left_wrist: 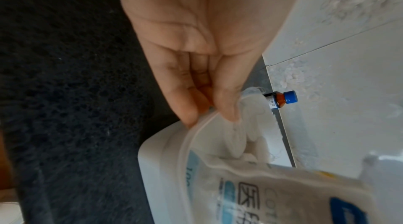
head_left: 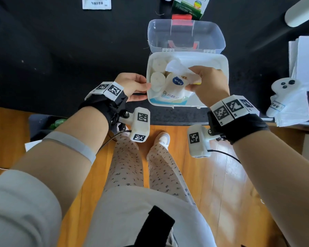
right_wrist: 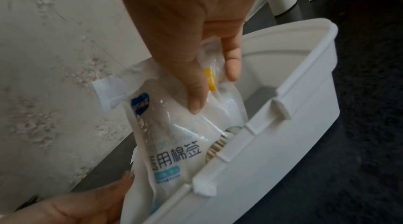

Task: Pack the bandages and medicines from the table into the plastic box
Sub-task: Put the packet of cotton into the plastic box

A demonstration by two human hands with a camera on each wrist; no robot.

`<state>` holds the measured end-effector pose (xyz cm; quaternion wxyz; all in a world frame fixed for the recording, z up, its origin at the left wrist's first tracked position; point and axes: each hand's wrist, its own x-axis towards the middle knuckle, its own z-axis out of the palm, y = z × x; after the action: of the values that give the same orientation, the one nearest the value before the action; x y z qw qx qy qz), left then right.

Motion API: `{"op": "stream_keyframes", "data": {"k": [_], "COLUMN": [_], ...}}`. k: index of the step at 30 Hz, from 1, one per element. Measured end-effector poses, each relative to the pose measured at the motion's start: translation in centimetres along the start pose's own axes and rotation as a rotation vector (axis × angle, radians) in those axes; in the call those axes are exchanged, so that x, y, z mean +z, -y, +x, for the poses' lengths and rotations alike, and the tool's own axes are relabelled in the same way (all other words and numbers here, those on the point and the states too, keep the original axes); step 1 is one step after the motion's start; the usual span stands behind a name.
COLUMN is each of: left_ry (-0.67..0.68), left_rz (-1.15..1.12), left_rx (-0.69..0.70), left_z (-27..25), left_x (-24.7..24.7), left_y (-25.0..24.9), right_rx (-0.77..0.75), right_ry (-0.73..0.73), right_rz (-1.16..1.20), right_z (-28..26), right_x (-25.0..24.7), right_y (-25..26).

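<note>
Two hands work at the white plastic box [head_left: 221, 68], which sits open near the table's front edge, its clear lid [head_left: 185, 34] swung back toward twelve o'clock. At nine o'clock of the box, the left hand [head_left: 132, 86] pinches the rim, thumb inside and fingers outside, steadying it. Just inside that wall lie two rolled bandages [head_left: 158, 73], one toward twelve and one nearer the thumb. Across the middle of the box lies a sealed bag of medical cotton swabs [head_left: 173, 90], its printed face up and its lower end down at six o'clock against the front wall. At three o'clock the right hand [head_left: 210, 82] grips the bag's upper end between thumb and fingers, together with something yellow I cannot identify.

The bag looks light and soft, with a slick film that crinkles; I would judge it slides easily under the fingers, so the sealed top flap or a side seam is the surest place to hold. It should flex enough to be pressed flat beside the rolls. The bandages look spongy and could unroll if dragged.

Beyond the lid, at twelve, stands a green medicine carton [head_left: 189, 6], not yet packed.
</note>
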<state>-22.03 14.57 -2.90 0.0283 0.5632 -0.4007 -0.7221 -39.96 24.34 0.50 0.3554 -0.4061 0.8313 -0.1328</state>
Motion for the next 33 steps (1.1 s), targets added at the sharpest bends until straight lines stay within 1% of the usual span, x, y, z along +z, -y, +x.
{"op": "stream_keyframes", "data": {"k": [7,11,13,16,19,22,27,31,33], "left_ry": [0.007,0.012,0.02,0.033,0.022,0.017,0.032,0.018,0.0], "left_rz": [-0.012,-0.02,-0.023,-0.04,-0.03,-0.024,-0.032,-0.004,0.027], "left_rx": [-0.002,-0.013,-0.026,-0.041,-0.04,-0.037,-0.049,-0.062,-0.061], "left_z": [0.1,0.2,0.2,0.3,0.2,0.3,0.3,0.2,0.2], "left_x": [0.0,-0.1,-0.1,-0.1,0.0,0.0,-0.1,-0.1,-0.1], "left_y": [0.1,0.2,0.2,0.1,0.1,0.1,0.1,0.1,-0.1], "right_rx": [0.048,0.047,0.022,-0.048,-0.103,-0.114,-0.045,-0.064,-0.07], "right_ry": [-0.041,-0.042,-0.023,0.05,0.11,0.14,0.14,0.139,0.114], "right_rz": [-0.024,-0.147,-0.216,-0.254,-0.259,-0.276,-0.277,-0.252,-0.186], "right_z": [-0.3,-0.1,0.0,-0.2,-0.3,-0.1,0.3,0.0,-0.3], "right_x": [0.1,0.1,0.4,1.1,1.9,2.3,2.7,2.2,1.6], "right_y": [-0.1,-0.1,0.0,0.4,0.8,0.6,0.1,0.1,0.0]}}
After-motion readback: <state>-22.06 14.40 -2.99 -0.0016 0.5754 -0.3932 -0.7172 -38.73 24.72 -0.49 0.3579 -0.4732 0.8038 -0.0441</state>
